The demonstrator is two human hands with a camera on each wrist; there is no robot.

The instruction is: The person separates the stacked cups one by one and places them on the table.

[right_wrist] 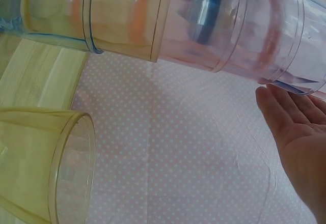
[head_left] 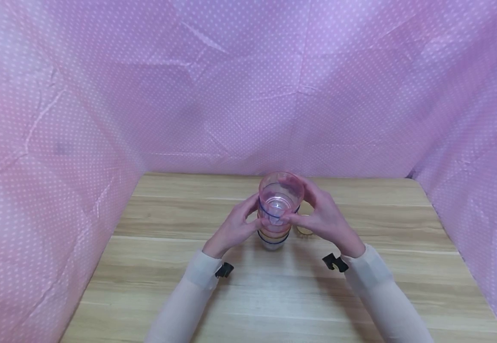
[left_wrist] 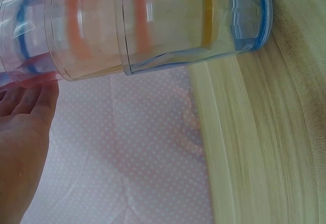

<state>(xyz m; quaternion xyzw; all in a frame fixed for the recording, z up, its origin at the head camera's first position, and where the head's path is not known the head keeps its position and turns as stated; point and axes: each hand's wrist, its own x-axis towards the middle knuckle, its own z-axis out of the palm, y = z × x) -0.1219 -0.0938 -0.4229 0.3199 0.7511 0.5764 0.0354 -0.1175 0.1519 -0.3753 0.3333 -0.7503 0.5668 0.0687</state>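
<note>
A tall stack of nested, tinted clear plastic cups point(head_left: 272, 244) stands upright on the wooden table, mouths facing up. Pink shows in the top cup point(head_left: 277, 189), while the bottom cup point(left_wrist: 249, 18) is blue; orange and pink cups sit between. My left hand point(head_left: 235, 228) grips the stack from the left, below the top, thumb in front and fingers going behind it. On the right side and higher, my right hand point(head_left: 327, 216) holds the upper cups between thumb and fingers. Its fingertips lie partly behind the see-through plastic.
A separate yellow cup point(right_wrist: 35, 163) stands just right of the stack, mouth up, partly covered by my right hand in the head view. Pink dotted cloth point(head_left: 231, 95) encloses the back and sides of the table point(head_left: 167, 209).
</note>
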